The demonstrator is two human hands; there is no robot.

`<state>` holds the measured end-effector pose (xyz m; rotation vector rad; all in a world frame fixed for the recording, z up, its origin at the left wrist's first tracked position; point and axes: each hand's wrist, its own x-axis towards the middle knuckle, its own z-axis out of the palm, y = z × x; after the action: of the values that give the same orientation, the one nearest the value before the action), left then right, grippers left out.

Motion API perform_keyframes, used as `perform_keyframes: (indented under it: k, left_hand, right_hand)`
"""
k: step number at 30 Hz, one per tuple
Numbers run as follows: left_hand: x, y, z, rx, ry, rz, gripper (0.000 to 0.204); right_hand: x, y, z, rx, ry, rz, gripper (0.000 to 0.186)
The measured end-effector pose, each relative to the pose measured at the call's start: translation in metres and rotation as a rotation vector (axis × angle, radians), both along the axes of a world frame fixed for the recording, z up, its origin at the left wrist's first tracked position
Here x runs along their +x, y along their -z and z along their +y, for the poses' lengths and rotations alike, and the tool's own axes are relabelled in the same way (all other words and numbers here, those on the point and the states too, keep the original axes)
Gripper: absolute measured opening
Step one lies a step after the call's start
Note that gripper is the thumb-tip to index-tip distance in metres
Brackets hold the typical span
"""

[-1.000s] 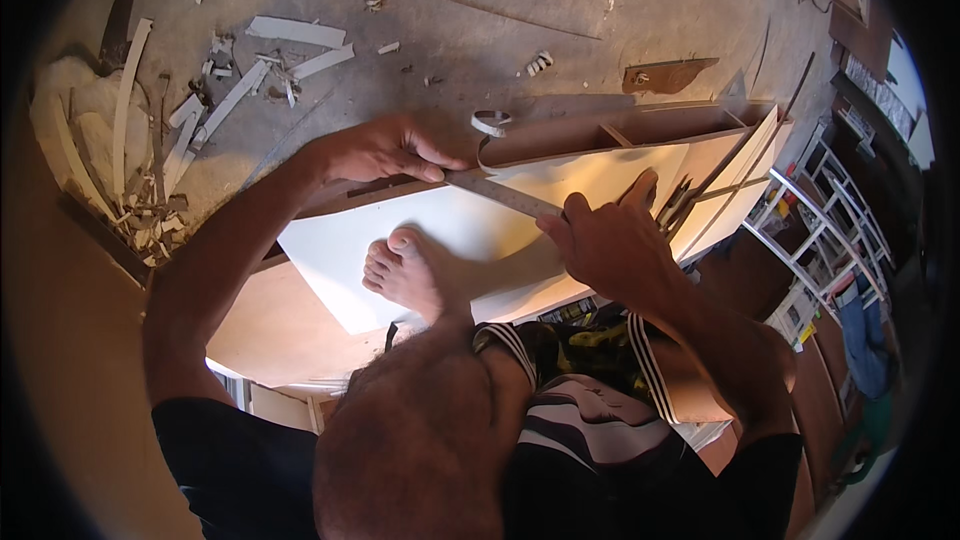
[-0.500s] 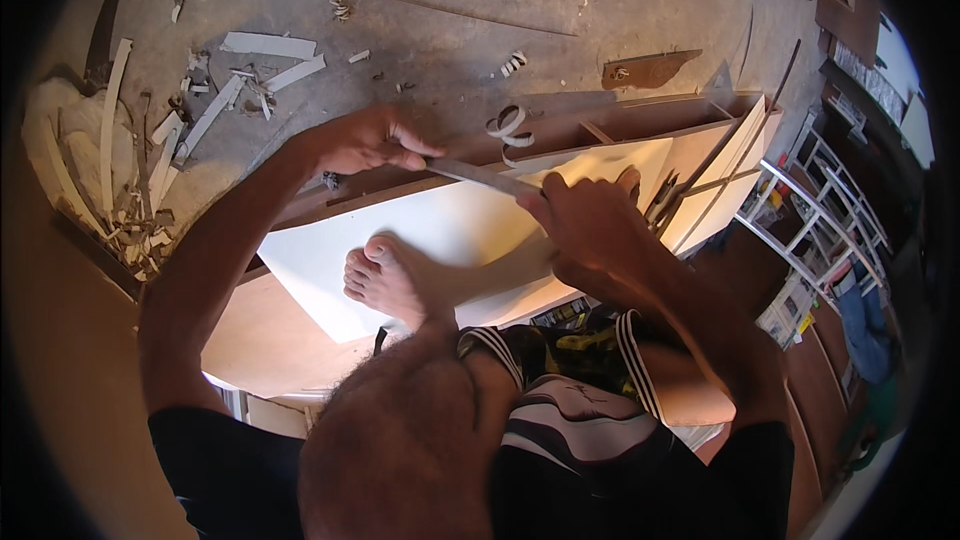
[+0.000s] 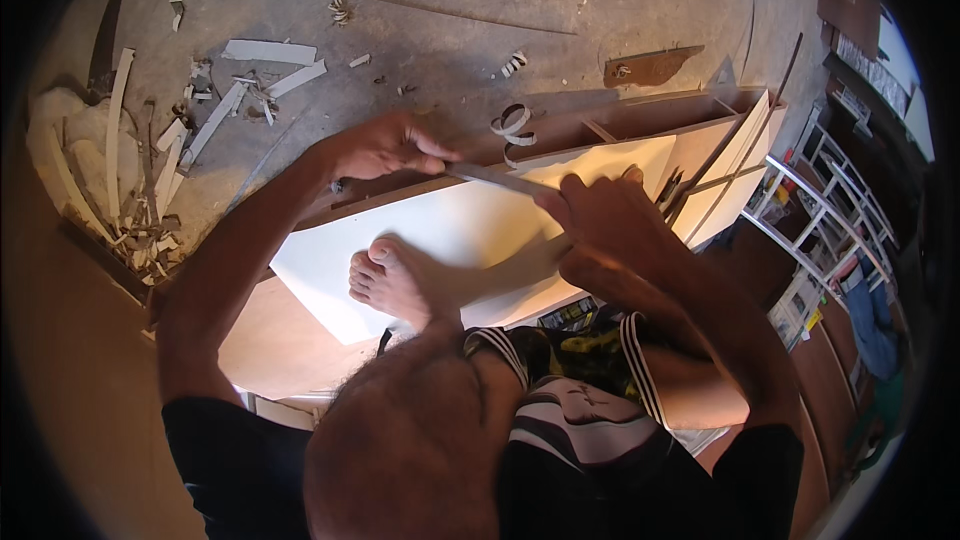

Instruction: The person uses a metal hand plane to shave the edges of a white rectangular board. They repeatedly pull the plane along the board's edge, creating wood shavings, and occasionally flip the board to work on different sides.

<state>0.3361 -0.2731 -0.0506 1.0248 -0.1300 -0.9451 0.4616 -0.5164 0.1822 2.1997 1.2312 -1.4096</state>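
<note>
Compared with a second ago, the flat metal bar (image 3: 490, 178) between my hands shows me a narrower face; back then its broad side was turned up more. The pale curled shaving (image 3: 514, 122) by the panel's far edge now stands in a fuller loop, where it was a smaller ring trailing a strip, and my bare foot (image 3: 390, 280) remains planted on the white panel (image 3: 330, 280). The bar slants across that panel's far long edge, its left end the farther from me; I cannot tell whether it is touching the edge. My left hand (image 3: 392, 145) pinches the far end between thumb and curled fingers, beyond the panel's edge and over the brown wooden frame (image 3: 690, 115) beneath it. My right hand (image 3: 612, 220) is closed around the other end, above the panel, thumb along the bar. My left arm swings out wide with the elbow bent, then turns inward to the bar; my right forearm slants up from the lower right. Just beyond my right hand, dark thin strips (image 3: 718, 158) lie across the panel's right end.
</note>
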Motion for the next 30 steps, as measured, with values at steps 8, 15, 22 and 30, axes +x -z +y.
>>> perform_keyframes:
  k: [8, 15, 22, 30]
  left_hand:
    - [0.011, -0.021, -0.028, 0.058, -0.032, -0.019, 0.037]
    - [-0.004, 0.032, -0.045, 0.157, -0.074, -0.064, 0.033]
    - [0.034, -0.027, -0.043, 0.078, 0.006, 0.002, 0.038]
    - [0.037, -0.017, -0.068, 0.093, -0.019, 0.036, 0.039]
  right_hand:
    - [0.006, -0.011, -0.019, -0.256, 0.209, -0.032, 0.057]
    - [0.019, 0.041, -0.033, -0.170, 0.155, -0.027, 0.058]
    - [0.024, -0.008, -0.057, -0.191, 0.193, -0.006, 0.053]
    - [0.035, -0.003, -0.072, -0.130, 0.190, -0.039, 0.052]
